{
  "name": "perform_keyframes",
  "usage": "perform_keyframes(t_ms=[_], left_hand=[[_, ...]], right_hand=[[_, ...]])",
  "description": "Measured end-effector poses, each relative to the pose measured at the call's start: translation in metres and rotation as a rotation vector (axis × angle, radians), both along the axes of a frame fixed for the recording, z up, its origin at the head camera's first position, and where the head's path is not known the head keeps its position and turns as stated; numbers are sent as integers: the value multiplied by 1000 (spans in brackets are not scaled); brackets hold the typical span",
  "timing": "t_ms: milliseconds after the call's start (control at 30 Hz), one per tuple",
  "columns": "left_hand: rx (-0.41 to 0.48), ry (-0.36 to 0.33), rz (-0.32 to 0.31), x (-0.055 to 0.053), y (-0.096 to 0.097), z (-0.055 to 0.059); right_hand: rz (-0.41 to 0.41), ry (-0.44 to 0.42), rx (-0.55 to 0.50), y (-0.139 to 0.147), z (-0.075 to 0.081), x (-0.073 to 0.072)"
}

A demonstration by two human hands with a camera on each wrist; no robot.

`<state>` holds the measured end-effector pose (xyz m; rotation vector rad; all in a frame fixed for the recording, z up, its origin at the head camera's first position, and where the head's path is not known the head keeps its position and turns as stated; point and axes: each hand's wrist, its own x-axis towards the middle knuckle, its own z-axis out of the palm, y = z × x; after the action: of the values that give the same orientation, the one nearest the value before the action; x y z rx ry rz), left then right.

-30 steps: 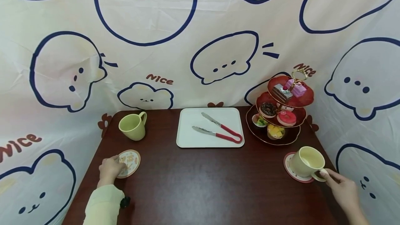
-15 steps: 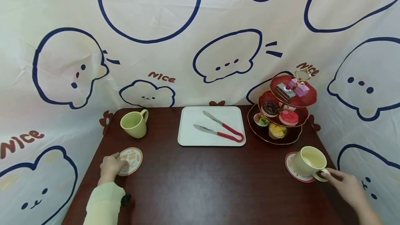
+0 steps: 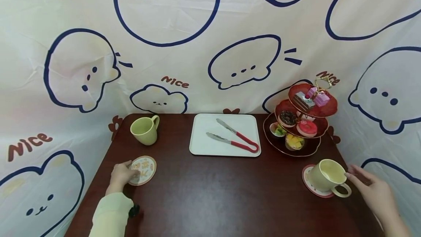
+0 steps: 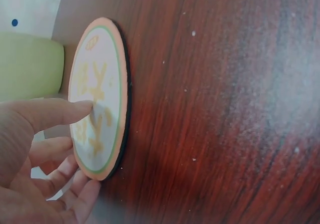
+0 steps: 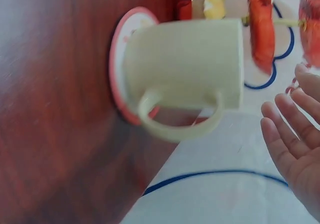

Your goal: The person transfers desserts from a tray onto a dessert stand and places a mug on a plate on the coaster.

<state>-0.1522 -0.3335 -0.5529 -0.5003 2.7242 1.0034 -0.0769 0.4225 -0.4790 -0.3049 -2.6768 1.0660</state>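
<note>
In the head view my left hand (image 3: 121,176) is at a round coaster (image 3: 147,167) with a pale orange rim on the left side of the table. The left wrist view has the thumb on the coaster's top (image 4: 107,68) and the fingers at its edge, so the hand pinches it. On the right a pale yellow mug (image 3: 317,178) stands upright on a red-rimmed coaster (image 3: 306,185), its handle turned toward the person's right. My right hand (image 3: 373,191) is just beside this mug; the right wrist view shows its fingers (image 5: 282,134) apart from the handle, holding nothing.
A yellow-green mug (image 3: 144,132) stands at the back left. Red-handled tongs (image 3: 245,149) lie on a white tray (image 3: 200,147) at the back. A three-tier stand (image 3: 312,151) with toy-like cakes and doughnuts rises behind the right mug. A patterned cloth (image 3: 184,61) hangs behind the table.
My right hand has let go of the mug's handle and drawn slightly away; the mug stays on its coaster. My left hand remains at the coaster. The head view has shifted a little.
</note>
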Motion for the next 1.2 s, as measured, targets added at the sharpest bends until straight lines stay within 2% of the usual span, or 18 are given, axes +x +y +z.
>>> perform_keyframes(t_ms=[100,267,433,533,700,967,1200], left_hand=[[7,19,-26,-1,5,0],[2,42,-53,-4,15,-1],[12,34,-67,-6,23,-2],[20,29,-79,-6,27,-3],[17,40,-98,-6,34,-3],[26,57,-120,-6,43,-4],[44,62,-125,-3,47,-7]], right_hand=[[45,38,25,-8,6,-5],[101,62,134,-27,15,-19],[214,189,103,-52,13,-34],[294,216,76,-69,9,-43],[397,167,27,-100,-2,-55],[482,116,-8,-143,-44,-72],[563,24,-100,-178,-66,-85]])
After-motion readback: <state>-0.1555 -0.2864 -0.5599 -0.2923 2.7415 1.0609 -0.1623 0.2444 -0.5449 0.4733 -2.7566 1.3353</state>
